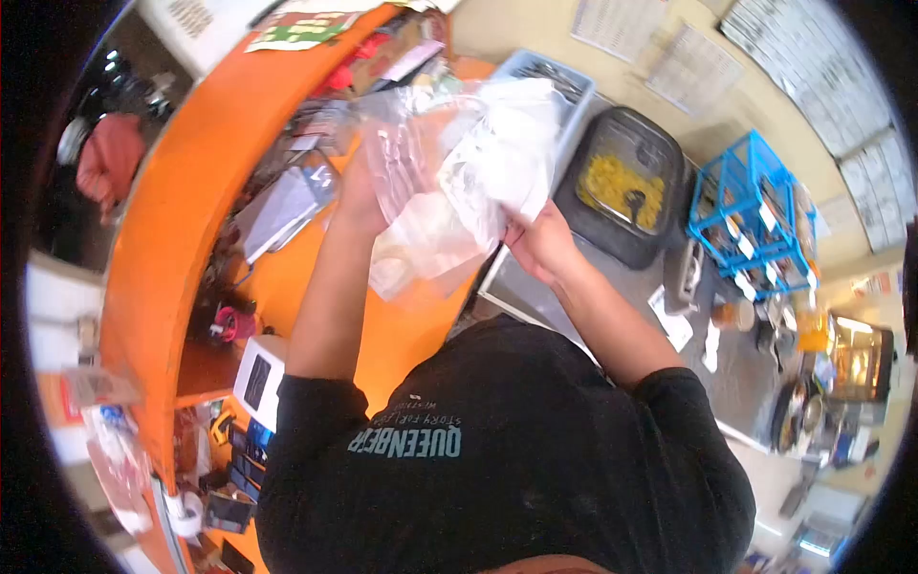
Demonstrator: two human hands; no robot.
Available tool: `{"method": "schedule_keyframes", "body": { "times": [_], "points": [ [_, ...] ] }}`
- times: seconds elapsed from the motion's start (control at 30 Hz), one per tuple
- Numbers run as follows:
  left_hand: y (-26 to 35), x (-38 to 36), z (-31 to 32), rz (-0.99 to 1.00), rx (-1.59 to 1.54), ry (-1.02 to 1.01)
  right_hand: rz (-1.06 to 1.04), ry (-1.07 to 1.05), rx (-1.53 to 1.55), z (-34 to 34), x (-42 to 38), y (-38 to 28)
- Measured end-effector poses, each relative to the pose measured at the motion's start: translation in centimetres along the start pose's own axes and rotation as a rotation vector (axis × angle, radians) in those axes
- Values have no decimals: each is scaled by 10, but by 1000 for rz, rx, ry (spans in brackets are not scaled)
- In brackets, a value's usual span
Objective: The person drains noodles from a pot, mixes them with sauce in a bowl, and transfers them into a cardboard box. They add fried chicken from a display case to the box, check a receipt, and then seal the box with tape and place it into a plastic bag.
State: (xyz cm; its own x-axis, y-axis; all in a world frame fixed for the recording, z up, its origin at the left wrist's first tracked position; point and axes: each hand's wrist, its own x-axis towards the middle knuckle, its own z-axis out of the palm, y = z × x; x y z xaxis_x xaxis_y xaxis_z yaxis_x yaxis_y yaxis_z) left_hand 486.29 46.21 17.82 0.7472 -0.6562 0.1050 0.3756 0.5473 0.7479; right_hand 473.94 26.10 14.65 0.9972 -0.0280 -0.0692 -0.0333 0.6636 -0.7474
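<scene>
Plastic bag (459,182) gripped by left hand (359,191) and right hand (540,244), above orange counter (287,277) edge.

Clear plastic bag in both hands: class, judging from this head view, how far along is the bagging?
Done: pale contents already sit inside the clear plastic bag. In hand: the left hand holds the bag from behind while the right hand grips its lower edge, above the orange counter. Left: the bag is not visibly closed or set down; I cannot tell what it contains.
</scene>
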Motion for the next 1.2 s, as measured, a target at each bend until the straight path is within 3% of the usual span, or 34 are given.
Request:
{"method": "schedule_keyframes", "body": {
  "times": [0.03, 0.07, 0.13, 0.2, 0.27, 0.33, 0.37, 0.43, 0.5, 0.53, 0.63, 0.7, 0.8, 0.9, 1.0, 1.1, 1.17, 1.2],
  "points": [
    [-19, -3, -7, -4, -346, -198, -14, 91, 156, -1, -10, -2],
    [-60, -5, -30, -29, -285, -32, -37, 102, 189, -15, -14, 3],
    [-123, -22, -11, 203, 378, 1, -114, 199, 105, -24, -33, 4],
    [-156, -38, 17, 288, 808, -150, -79, 468, 14, -39, -52, 7],
    [-155, -53, 33, 208, 1029, -440, -74, 631, -1, -56, -76, 16],
    [-164, -66, 54, 298, 1196, -537, -109, 682, 34, -83, -101, 41],
    [-167, -69, 62, 363, 1291, -567, 13, 741, -62, -79, -120, 37],
    [-192, -76, 72, 290, 1115, -598, -110, 817, 301, -58, -136, 35],
    [-209, -78, 80, 314, 1104, -733, -139, 800, 275, -71, -147, 35],
    [-213, -80, 87, 448, 1201, -758, -154, 789, 260, -78, -153, 35],
    [-241, -73, 92, 621, 1469, -669, -100, 816, -138, -104, -177, 34],
    [-248, -71, 99, 302, 1360, -493, -51, 777, -298, -124, -204, 26],
    [-277, -61, 126, -126, 415, 35, 67, 726, -588, -169, -260, 4],
    [-286, -63, 170, -272, 335, 228, -230, 756, -1101, -203, -329, -19],
    [-304, -71, 225, -431, 372, 81, -660, 611, -1157, -220, -367, -58],
    [-317, -64, 269, -703, 288, -362, -627, 411, -1058, -233, -388, -78],
    [-336, -66, 281, -690, 61, -340, -333, 262, -976, -241, -396, -89],
    [-335, -78, 315, -641, 58, -248, -303, 255, -951, -240, -401, -94]
  ]
}}
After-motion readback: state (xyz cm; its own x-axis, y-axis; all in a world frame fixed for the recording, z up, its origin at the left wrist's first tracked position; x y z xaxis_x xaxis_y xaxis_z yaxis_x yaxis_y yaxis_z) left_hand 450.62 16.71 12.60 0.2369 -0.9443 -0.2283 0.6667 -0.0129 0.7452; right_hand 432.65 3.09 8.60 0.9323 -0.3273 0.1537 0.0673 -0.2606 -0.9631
